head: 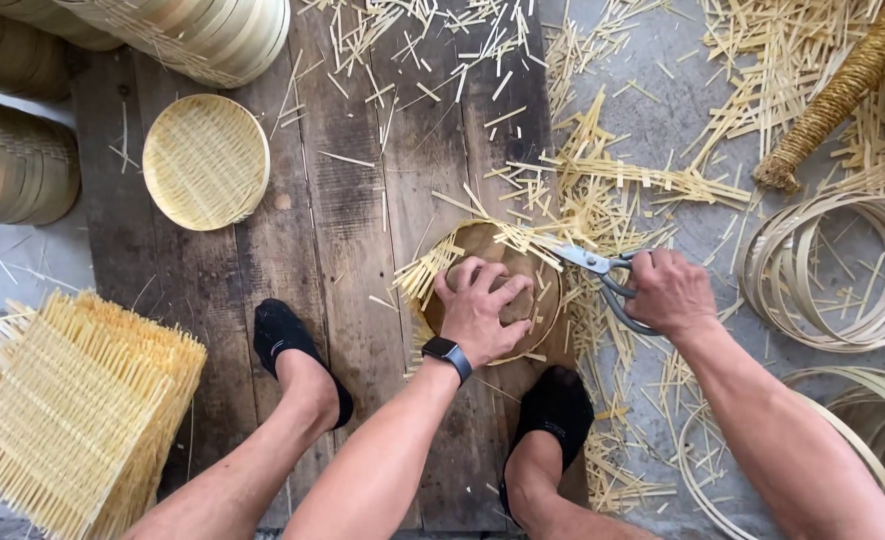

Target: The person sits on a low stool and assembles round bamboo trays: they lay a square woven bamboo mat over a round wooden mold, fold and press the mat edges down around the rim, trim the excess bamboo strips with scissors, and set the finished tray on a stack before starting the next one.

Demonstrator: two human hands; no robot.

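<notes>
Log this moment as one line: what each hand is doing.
left hand: pressing round woven mat on board | right hand: gripping scissors, blades at mat edge | offcuts around

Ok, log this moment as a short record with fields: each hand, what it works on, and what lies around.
left hand: pressed flat on a round wooden disc, with a dark wrist device
right hand: gripping metal shears, blades at the disc's upper edge
workpiece: woven bamboo mat under the disc, strip ends sticking out
finished piece: round woven tray on the planks, upper left
stock: stack of square woven mats, lower left
hoops: coiled bamboo rings on the right
floor: cut bamboo offcuts scattered about
</notes>
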